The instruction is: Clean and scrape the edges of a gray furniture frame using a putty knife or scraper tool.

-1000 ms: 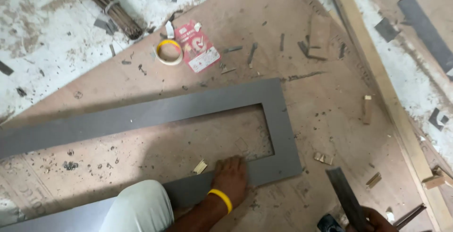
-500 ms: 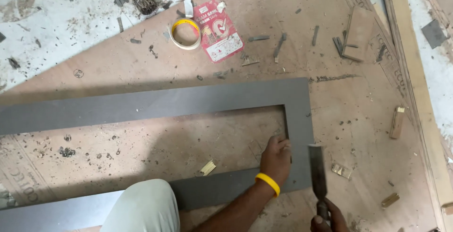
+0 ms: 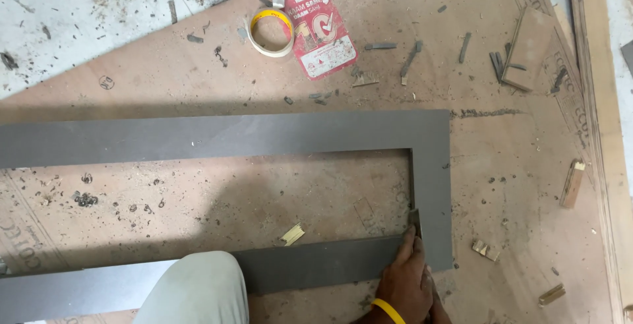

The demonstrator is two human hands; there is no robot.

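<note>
A dark grey rectangular frame [image 3: 432, 166] lies flat on a plywood sheet. My left hand [image 3: 407, 278], with a yellow wristband, rests on the frame's lower bar at its inner right corner. Its fingers close around the blade of a chisel [image 3: 414, 220], whose tip sits right in that corner. Only a sliver of my right hand [image 3: 436, 305] shows, behind the left at the bottom edge; it is on the chisel's hidden handle. My knee [image 3: 198, 291] in light trousers covers part of the lower bar.
A roll of yellow tape [image 3: 270, 32] and a red packet [image 3: 323, 30] lie at the top. A small wood block [image 3: 527, 47], grey offcuts and wood chips are scattered around. A long timber strip [image 3: 597, 100] runs down the right side.
The view has shifted so the frame's right end is more central. My left hand slid down to the inner corner and the chisel came in from the right onto that corner.
</note>
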